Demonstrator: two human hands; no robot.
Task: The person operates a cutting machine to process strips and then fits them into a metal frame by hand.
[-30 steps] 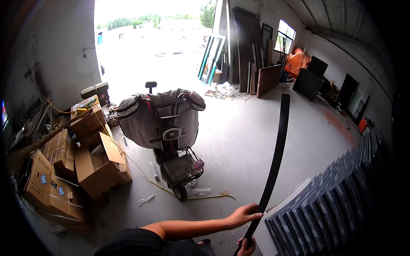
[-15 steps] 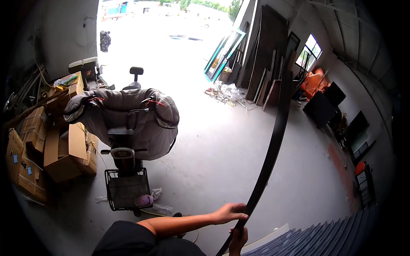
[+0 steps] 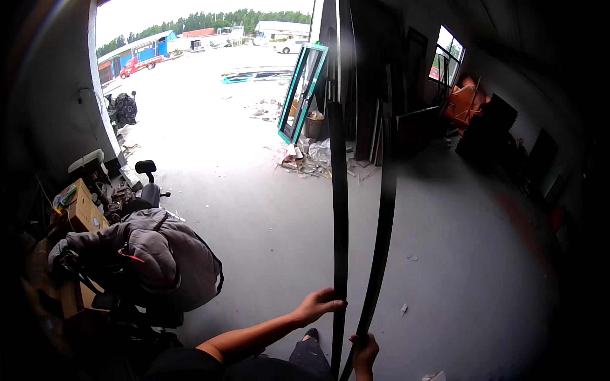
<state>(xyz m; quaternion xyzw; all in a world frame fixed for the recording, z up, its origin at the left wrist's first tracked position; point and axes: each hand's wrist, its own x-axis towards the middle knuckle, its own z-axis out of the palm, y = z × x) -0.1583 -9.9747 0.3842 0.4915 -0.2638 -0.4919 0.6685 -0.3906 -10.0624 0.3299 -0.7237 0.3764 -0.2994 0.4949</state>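
Two long, thin black strips stand upright before me, their lower ends running out of the bottom of the view. My left hand [image 3: 318, 307] is closed at the left strip [image 3: 340, 222], its thumb and fingers against the edge. Lower down, my right hand [image 3: 364, 353] grips the right strip [image 3: 379, 241], which leans and bows a little. A gap separates the strips at the top, and they draw together toward the bottom. Part of the left hand's grip is hidden behind the strip.
At the left stands a scooter with a grey padded cover [image 3: 171, 257], beside cardboard boxes [image 3: 86, 206]. A teal-edged frame [image 3: 304, 95] leans near the bright doorway, above scattered scraps [image 3: 305, 159]. Dark panels [image 3: 368, 82] and an orange object [image 3: 466, 101] line the right side.
Both hands were together on what looked like one strip; now two strips show apart, one at each hand. The view has turned, bringing the scooter lower left and taking the ribbed grey stack out of sight.
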